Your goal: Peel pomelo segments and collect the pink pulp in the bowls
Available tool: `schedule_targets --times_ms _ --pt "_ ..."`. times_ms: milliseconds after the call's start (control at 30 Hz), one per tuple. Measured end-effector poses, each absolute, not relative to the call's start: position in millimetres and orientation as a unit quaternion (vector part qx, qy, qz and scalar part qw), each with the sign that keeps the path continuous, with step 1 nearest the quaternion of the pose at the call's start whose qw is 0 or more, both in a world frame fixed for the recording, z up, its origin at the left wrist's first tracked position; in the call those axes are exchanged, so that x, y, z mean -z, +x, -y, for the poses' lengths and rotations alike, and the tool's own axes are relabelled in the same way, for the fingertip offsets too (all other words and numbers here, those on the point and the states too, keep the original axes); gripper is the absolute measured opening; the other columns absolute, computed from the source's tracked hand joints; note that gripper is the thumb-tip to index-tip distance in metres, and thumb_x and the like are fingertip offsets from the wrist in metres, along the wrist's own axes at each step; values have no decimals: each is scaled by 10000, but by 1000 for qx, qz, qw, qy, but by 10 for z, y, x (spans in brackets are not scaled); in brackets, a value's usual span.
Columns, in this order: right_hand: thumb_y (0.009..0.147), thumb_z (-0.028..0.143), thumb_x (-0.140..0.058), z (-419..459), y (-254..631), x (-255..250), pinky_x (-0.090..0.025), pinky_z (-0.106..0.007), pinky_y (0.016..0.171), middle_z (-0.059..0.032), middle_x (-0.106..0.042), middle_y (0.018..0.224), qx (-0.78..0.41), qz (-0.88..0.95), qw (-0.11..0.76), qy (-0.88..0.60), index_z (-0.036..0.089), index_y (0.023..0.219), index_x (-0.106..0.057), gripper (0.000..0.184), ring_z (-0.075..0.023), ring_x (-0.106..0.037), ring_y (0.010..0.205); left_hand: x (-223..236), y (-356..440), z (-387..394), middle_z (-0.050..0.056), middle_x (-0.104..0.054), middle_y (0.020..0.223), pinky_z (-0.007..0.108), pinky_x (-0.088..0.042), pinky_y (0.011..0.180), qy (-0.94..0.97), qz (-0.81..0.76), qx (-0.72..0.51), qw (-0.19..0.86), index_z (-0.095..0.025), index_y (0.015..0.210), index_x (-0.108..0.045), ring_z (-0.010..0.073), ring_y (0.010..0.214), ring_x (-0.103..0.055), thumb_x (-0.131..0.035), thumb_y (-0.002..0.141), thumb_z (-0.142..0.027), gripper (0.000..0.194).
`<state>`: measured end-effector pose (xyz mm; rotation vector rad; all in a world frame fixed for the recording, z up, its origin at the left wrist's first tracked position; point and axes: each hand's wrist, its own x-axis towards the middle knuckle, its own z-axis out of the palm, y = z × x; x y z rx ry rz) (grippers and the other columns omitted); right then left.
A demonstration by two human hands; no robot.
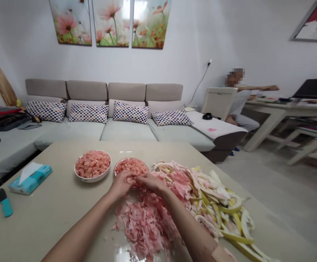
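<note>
My left hand [122,184] and my right hand [150,181] meet over the near rim of a dark-rimmed white bowl [115,167]. Their fingers are curled together around what looks like a small piece of pomelo flesh [131,179], partly covered by the fingers. Pink pomelo pulp [132,165] fills the bowl. To its left stands a second white bowl [92,179], heaped with the same pulp [92,163]. Below my hands lies a pile of pink membrane scraps [147,225]. Thick yellow-white pomelo peel [229,209] spreads to the right.
A blue tissue pack [30,179] and a knife with a turquoise handle [6,205] lie on the table's left side. Behind the table [65,214] runs a long sofa [128,130] with checked cushions. Another person [241,102] sits at a white table [273,105] at the right.
</note>
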<state>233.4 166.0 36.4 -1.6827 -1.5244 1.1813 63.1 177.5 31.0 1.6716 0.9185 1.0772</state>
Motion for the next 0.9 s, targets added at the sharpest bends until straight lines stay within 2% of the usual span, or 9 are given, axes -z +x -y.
schedule_targets --times_ms 167,300,367,433,633,733,800,900 --pt "809 521 -566 -1580 2353 -441 -308 -185 390 43 -482 461 -457 590 308 -590 147 667 -641 407 -74 -406 391 -334 641 -1830 43 -713 801 329 -465 814 636 -386 -452 493 -193 760 -722 217 816 -631 -741 658 -237 113" --pt "771 388 -652 -1498 2287 -467 -459 -205 565 -3 -674 722 -421 612 365 -561 158 891 -685 261 -121 -598 615 -307 687 -1847 49 -693 761 281 -483 676 574 -392 -459 554 -161 757 -668 186 716 -635 -745 678 -389 254" --pt "754 315 -670 -1472 2234 -464 -484 -224 654 -19 -704 803 -391 620 394 -555 161 904 -688 215 -147 -635 723 -284 708 -1841 61 -700 771 277 -494 652 549 -381 -448 594 -154 770 -659 186 703 -648 -759 660 -440 323" --pt "756 285 -664 -1462 2202 -456 -490 -241 684 -26 -711 801 -364 624 413 -554 160 847 -690 157 -164 -645 754 -274 710 -1832 71 -705 775 289 -509 644 531 -366 -432 631 -151 792 -659 190 686 -659 -772 639 -477 378" --pt "744 259 -666 -1468 2271 -444 -498 -239 620 -28 -726 746 -341 637 412 -556 153 804 -708 129 -168 -656 699 -308 650 -1809 74 -713 794 277 -522 678 517 -347 -412 665 -138 835 -684 183 711 -668 -846 577 -379 388" --pt "742 251 -667 -1464 2307 -452 -502 -238 618 -32 -734 776 -330 642 407 -560 151 884 -707 178 -168 -664 708 -322 658 -1799 66 -715 788 257 -515 674 524 -353 -420 651 -139 807 -691 178 727 -662 -841 593 -343 332" --pt "758 253 -656 -1459 2313 -462 -506 -240 636 -34 -739 808 -323 650 402 -558 153 921 -704 198 -168 -669 727 -332 671 -1791 58 -712 770 249 -509 654 529 -358 -426 641 -142 801 -692 169 709 -652 -833 605 -335 309" --pt "767 242 -648 -1452 2304 -469 -493 -237 625 -36 -739 792 -303 663 392 -562 151 853 -712 141 -167 -663 710 -350 682 -1773 44 -698 713 223 -489 595 536 -370 -426 628 -135 792 -697 142 634 -623 -831 605 -328 301"
